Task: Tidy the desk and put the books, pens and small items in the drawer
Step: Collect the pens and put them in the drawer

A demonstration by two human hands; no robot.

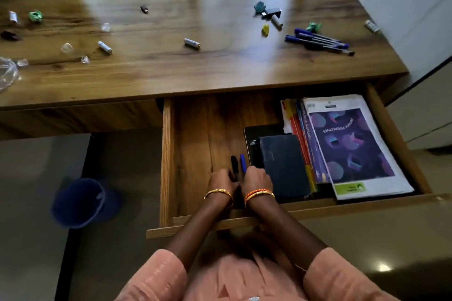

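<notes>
- Open drawer (167,154) below the counter (171,66): books (352,144) stacked at its right, dark notebooks (283,164) beside them, bare wood at left.
- Left hand (223,180) and right hand (258,178) — fingers curled around a black pen (234,163) and a blue pen (243,163) on the drawer floor.
- Counter holds more pens (318,41) near its right edge, with batteries (191,43) scattered about.

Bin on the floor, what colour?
Dark blue bin, seen in the head view, left of the open drawer.
</notes>
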